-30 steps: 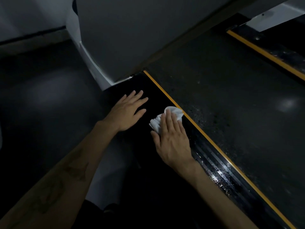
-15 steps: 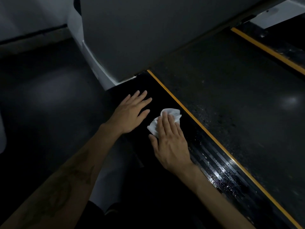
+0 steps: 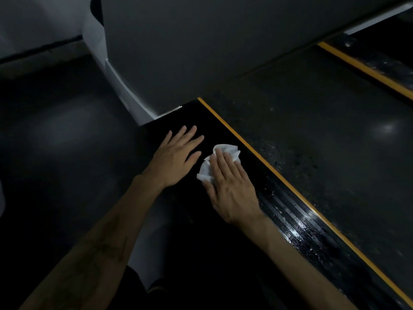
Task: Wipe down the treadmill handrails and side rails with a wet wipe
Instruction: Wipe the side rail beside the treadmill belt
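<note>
Head | wet wipe (image 3: 225, 157) under flat right hand (image 3: 232, 189) | left hand (image 3: 174, 159) flat beside it

1. The wet wipe (image 3: 223, 158) is white and crumpled, lying on the black side rail (image 3: 288, 222) near its front end.
2. The side rail is black and ribbed, glistening with wet droplets, edged by a yellow stripe (image 3: 263, 163) beside the dark belt (image 3: 324, 142).

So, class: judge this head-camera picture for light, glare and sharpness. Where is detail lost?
Head view: dim overall; the side rail under the left hand is near black, its detail lost. Wet ridges glare behind the right hand; a soft reflection marks the belt. The wipe is brightest. Edges are soft.
</note>
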A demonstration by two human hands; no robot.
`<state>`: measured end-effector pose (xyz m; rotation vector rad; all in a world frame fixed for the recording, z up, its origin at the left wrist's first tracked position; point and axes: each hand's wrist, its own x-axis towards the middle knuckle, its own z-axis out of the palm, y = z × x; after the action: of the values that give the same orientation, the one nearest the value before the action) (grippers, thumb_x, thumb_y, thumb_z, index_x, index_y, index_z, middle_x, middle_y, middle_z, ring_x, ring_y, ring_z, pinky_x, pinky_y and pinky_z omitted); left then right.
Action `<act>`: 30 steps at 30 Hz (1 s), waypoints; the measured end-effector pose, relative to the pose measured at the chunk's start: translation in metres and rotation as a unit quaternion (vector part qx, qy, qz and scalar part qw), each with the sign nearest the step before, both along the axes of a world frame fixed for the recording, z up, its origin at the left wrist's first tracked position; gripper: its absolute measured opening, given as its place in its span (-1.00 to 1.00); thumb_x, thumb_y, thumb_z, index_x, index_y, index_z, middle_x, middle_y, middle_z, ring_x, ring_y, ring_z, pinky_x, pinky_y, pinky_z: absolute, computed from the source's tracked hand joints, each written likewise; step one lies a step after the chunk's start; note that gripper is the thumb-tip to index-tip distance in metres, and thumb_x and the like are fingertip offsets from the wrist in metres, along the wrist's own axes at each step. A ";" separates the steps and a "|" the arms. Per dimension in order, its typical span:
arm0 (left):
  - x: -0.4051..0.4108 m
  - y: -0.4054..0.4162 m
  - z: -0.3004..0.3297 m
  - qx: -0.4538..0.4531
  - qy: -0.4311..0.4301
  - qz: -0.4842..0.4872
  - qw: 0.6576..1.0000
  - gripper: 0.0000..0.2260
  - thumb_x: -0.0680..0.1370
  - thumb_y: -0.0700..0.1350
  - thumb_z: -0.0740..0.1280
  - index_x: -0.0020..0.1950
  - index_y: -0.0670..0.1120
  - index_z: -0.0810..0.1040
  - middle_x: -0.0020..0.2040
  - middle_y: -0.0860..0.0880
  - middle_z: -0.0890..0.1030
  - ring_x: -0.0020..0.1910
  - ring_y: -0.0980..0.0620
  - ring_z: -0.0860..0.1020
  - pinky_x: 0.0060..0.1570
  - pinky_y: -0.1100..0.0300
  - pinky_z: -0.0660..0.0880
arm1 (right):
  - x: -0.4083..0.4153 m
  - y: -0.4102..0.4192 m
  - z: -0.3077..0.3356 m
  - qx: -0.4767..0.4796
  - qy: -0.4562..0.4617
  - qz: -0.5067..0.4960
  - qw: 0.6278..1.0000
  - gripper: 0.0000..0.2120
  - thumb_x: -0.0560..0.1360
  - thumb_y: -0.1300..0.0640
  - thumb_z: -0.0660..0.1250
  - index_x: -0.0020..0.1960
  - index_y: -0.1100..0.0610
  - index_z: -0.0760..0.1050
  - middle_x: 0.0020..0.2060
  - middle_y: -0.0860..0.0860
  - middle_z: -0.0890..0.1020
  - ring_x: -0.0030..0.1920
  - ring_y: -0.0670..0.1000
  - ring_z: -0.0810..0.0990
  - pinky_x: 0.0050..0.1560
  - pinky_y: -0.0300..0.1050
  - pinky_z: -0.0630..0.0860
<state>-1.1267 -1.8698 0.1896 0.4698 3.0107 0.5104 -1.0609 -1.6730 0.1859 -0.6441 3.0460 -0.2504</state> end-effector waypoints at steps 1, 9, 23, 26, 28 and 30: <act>0.001 0.000 -0.001 0.001 -0.001 0.002 1.000 -0.54 0.73 0.07 0.09 0.65 0.07 0.19 0.68 0.05 0.04 0.66 0.04 -0.06 0.60 -0.01 -0.13 | 0.002 0.002 -0.001 0.000 0.001 -0.008 1.000 -0.30 0.67 -0.22 -0.21 0.65 0.20 0.03 0.64 0.11 -0.02 0.64 0.07 -0.09 0.62 0.02 -0.12; -0.001 0.001 0.001 0.001 -0.009 0.002 1.000 -0.53 0.73 0.07 0.10 0.65 0.07 0.18 0.68 0.06 0.03 0.66 0.04 -0.07 0.61 -0.01 -0.12 | 0.011 -0.003 -0.008 -0.012 0.006 0.016 1.000 -0.32 0.67 -0.19 -0.11 0.65 0.20 0.06 0.64 0.13 0.03 0.64 0.11 -0.03 0.63 0.10 0.03; 0.001 -0.002 0.003 0.005 -0.016 -0.006 1.000 -0.53 0.73 0.07 0.11 0.65 0.07 0.18 0.68 0.05 0.03 0.66 0.04 -0.08 0.60 0.01 -0.15 | 0.007 0.002 -0.007 0.007 0.009 0.025 1.000 -0.30 0.67 -0.22 -0.14 0.65 0.20 0.04 0.64 0.11 0.00 0.64 0.08 -0.06 0.62 0.04 -0.07; 0.001 -0.002 0.002 0.001 -0.012 -0.008 1.000 -0.52 0.72 0.08 0.11 0.65 0.07 0.18 0.68 0.05 0.03 0.66 0.03 -0.07 0.60 -0.01 -0.13 | 0.023 0.002 -0.009 0.021 0.039 -0.011 0.999 -0.29 0.65 -0.21 -0.05 0.61 0.28 0.18 0.61 0.21 0.16 0.62 0.17 0.12 0.58 0.09 0.10; 0.000 -0.004 0.002 0.001 -0.010 -0.012 1.000 -0.52 0.72 0.09 0.11 0.65 0.09 0.19 0.68 0.06 0.04 0.66 0.04 -0.06 0.60 0.01 -0.13 | 0.029 -0.004 -0.012 0.010 0.043 -0.015 0.999 -0.29 0.65 -0.21 -0.02 0.59 0.29 0.22 0.59 0.23 0.21 0.60 0.19 0.17 0.55 0.12 0.17; -0.002 -0.006 0.002 0.002 -0.007 -0.016 1.000 -0.53 0.72 0.09 0.12 0.64 0.09 0.20 0.68 0.05 0.05 0.66 0.05 -0.05 0.60 0.02 -0.12 | 0.020 -0.008 -0.011 0.005 0.041 0.001 0.999 -0.30 0.65 -0.21 -0.05 0.61 0.24 0.17 0.61 0.18 0.16 0.62 0.15 0.11 0.58 0.09 0.10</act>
<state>-1.1284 -1.8756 0.1912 0.5105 2.9836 0.5169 -1.0410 -1.6812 0.1749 -0.6749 3.1227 -0.2144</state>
